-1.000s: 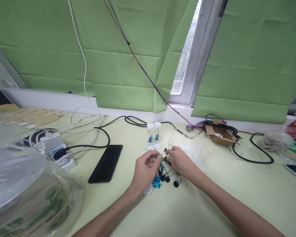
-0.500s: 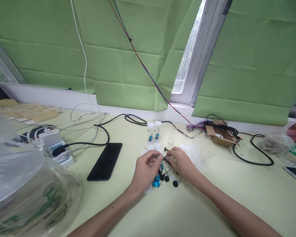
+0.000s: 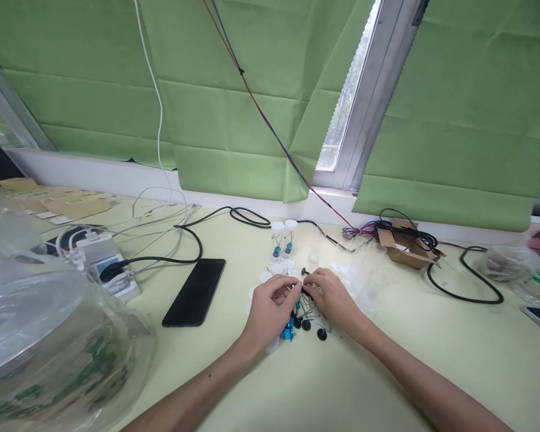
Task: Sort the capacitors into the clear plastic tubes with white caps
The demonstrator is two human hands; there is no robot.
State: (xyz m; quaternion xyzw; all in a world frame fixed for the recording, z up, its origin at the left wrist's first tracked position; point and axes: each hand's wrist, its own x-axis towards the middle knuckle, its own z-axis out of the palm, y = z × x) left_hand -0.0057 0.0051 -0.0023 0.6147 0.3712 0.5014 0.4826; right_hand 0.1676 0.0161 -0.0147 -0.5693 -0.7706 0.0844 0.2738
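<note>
My left hand (image 3: pixel 269 307) is closed in a pinch, thumb against forefinger, over a heap of small parts. What it pinches is too small to name; a thin metal piece shows by the fingertips. Beside it, my right hand (image 3: pixel 332 297) also pinches, its fingertips almost meeting the left ones, and its grip is hidden. Below and between the hands lie blue metal parts (image 3: pixel 288 331) and thin metal rods with black discs (image 3: pixel 322 335). Just behind stand two clear tubes with white caps (image 3: pixel 277 227), blue pieces inside. White round caps (image 3: pixel 289 264) surround the left hand.
A black phone (image 3: pixel 194 293) lies left of the hands, near a power strip (image 3: pixel 117 276) with cables. A large clear plastic bag (image 3: pixel 63 360) fills the left front. Crumpled clear plastic (image 3: pixel 357 279) lies to the right, with a small cardboard box (image 3: pixel 407 252) behind it.
The fingertips of both hands have come closer together over the parts. The view has shifted slightly; the surrounding things stay where they were.
</note>
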